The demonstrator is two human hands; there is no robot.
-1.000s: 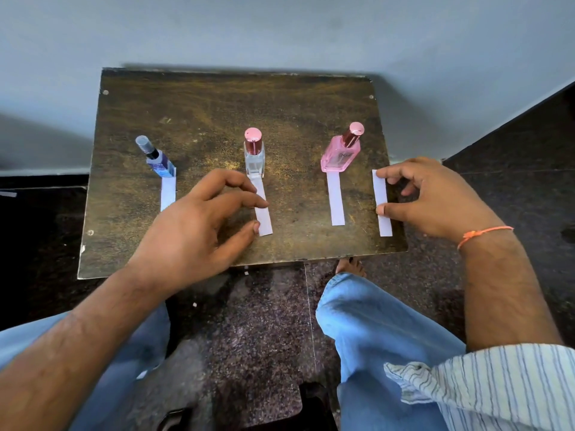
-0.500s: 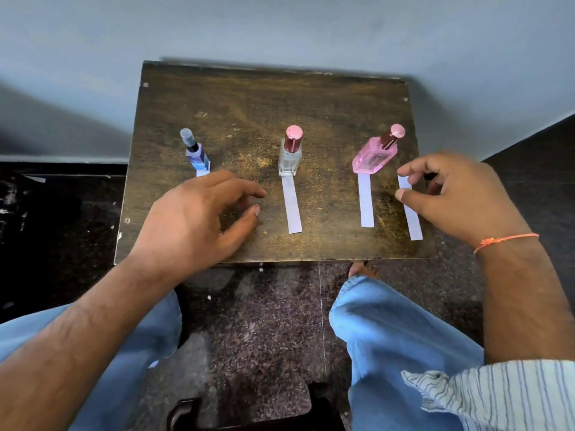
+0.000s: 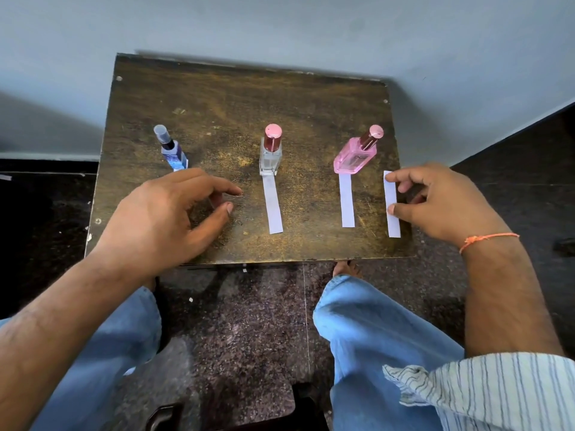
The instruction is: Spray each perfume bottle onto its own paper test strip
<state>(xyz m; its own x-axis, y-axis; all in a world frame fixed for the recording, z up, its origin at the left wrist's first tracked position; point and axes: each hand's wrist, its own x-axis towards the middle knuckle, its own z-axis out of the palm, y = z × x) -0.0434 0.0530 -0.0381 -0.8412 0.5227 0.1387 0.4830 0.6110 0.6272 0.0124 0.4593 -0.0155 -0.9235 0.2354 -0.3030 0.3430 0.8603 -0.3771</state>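
Three perfume bottles stand in a row on a small dark wooden table [image 3: 236,98]: a slim blue bottle [image 3: 172,152] with a clear cap, a clear bottle [image 3: 271,154] with a pink cap, and a flat pink bottle [image 3: 354,157]. White paper strips lie in front of the clear bottle [image 3: 273,206] and the pink bottle [image 3: 347,203]. My left hand [image 3: 165,219] hovers in front of the blue bottle with loosely curled fingers, holding nothing and hiding the strip there. My right hand [image 3: 441,203] touches a fourth strip [image 3: 392,225] at the table's right edge with forefinger and thumb tips.
The table stands against a pale blue wall, with dark speckled floor around it. My knees in blue jeans are under the near edge, and a bare foot [image 3: 345,269] shows just past it. A dark object [image 3: 564,245] lies on the floor at far right.
My left hand has drawn left, away from the middle strip, and now covers the strip by the blue bottle. My right hand stays on the rightmost strip. The view shifted.
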